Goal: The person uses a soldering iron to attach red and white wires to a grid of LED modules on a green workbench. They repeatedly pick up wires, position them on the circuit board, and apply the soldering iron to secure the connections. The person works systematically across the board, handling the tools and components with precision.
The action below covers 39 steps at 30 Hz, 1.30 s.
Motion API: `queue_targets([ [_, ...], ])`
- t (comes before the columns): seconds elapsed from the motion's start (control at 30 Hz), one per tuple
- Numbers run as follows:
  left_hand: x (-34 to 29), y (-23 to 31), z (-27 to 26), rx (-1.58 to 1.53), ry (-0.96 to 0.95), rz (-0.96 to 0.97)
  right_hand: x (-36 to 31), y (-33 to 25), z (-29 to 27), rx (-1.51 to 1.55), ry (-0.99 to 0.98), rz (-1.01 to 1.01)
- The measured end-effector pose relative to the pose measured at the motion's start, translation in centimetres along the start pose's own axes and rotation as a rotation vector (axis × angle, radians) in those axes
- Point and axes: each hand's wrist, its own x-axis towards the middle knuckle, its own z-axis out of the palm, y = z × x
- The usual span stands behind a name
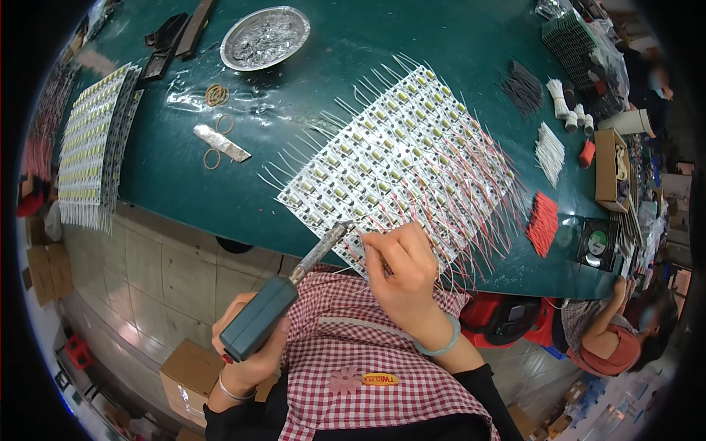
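Note:
My left hand (259, 361) is wrapped round the dark green handle of a soldering iron (254, 320). The iron's metal barrel slants up and right, its tip over the near-left edge of a panel of small white circuit boards (382, 151). Just right of that tip, my right hand (404, 268) is closed in a pinch over the same edge; what its fingertips hold is too small to make out. Thin white wires stick out along the panel's far-left side. Many red and white wires (471, 198) spread over its right part.
Left on the green table (198, 184) stand more board panels (95, 140). A metal bowl (265, 38), rubber bands (217, 94) and a silvery strip (222, 142) lie behind. At right are red (543, 224), white (549, 153) and black wire bundles (522, 88), a solder spool (597, 244) and a seated person (607, 338).

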Motion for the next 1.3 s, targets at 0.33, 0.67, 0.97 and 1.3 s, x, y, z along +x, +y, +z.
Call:
queue_targets([
  [0.33,0.2,-0.2,-0.2,0.047,-0.061,0.059,-0.4,0.4,0.8,-0.086,-0.006,-0.052],
  [0.67,0.7,-0.2,0.1,0.039,-0.079,0.096,-0.5,0.4,1.1,-0.108,0.008,-0.073],
  [0.97,0.5,-0.8,-0.1,0.088,-0.078,0.159,-0.4,0.4,0.8,-0.102,-0.005,-0.075],
  [1.3,0.5,0.1,-0.2,0.044,-0.008,0.068,-0.4,0.3,1.1,-0.088,0.006,-0.078],
])
